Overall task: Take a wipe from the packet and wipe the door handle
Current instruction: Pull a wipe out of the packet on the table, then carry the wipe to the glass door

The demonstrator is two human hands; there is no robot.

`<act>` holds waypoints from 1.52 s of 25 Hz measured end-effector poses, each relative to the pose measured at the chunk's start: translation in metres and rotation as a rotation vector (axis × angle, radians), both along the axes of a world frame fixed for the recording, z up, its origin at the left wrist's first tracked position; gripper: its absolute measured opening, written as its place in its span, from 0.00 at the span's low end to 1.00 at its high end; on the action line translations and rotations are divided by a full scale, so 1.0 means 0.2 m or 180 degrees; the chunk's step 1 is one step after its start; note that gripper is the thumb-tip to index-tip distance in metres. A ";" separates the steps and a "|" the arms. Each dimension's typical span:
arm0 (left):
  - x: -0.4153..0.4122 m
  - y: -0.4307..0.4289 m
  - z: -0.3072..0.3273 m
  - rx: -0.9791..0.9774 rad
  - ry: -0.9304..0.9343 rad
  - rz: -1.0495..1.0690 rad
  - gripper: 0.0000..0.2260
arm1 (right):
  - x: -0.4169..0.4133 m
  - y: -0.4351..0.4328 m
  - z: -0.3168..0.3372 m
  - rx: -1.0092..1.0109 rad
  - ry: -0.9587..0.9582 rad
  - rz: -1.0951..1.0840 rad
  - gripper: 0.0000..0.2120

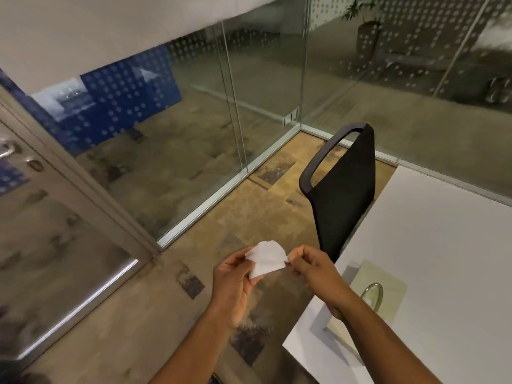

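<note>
A white wipe point(266, 257) is stretched between both hands in front of me, above the floor. My left hand point(235, 284) pinches its left edge and my right hand point(313, 268) pinches its right corner. The metal door handle point(7, 151) shows at the far left edge on the glass door point(55, 245), with a keyhole plate point(35, 164) below it. A pale green flat packet point(388, 284) lies on the white table point(443, 245), partly behind my right forearm, with a shiny curved object point(374, 293) on it.
A black office chair point(343, 189) stands between me and the glass wall point(194, 134), close to the table's left edge. Patterned carpet point(194, 273) covers the floor between me and the door. A potted plant point(365, 26) stands beyond the glass.
</note>
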State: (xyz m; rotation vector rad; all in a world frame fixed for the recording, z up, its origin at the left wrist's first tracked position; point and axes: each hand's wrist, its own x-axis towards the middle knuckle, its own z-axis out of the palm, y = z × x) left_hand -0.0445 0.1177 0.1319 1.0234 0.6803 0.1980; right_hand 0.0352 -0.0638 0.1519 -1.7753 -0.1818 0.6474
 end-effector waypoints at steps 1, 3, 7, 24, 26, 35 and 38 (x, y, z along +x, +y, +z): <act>-0.02 0.07 0.01 -0.0007 -0.0040 0.0024 0.12 | 0.01 0.08 0.00 -0.0032 -0.0023 0.0020 0.05; -0.07 0.25 0.00 -0.0063 -0.0102 0.0070 0.12 | 0.03 0.28 0.04 0.0141 -0.0070 0.0094 0.06; -0.19 0.65 -0.02 -0.0292 -0.0150 0.0165 0.12 | 0.02 0.76 0.12 0.0358 -0.0104 0.0322 0.07; -0.84 1.98 0.02 0.0218 0.0116 0.1128 0.10 | -0.40 2.34 0.08 0.0223 0.0348 0.1747 0.10; -0.87 2.08 0.03 0.0129 0.0128 0.1294 0.10 | -0.41 2.49 0.09 0.0212 0.0279 0.1781 0.14; -0.75 2.68 0.06 0.0140 0.0124 0.1897 0.06 | -0.27 3.23 0.08 0.0277 -0.0223 0.2305 0.06; -0.62 2.95 0.07 0.0295 0.0176 0.2035 0.09 | -0.13 3.52 0.05 0.0405 -0.0128 0.2427 0.10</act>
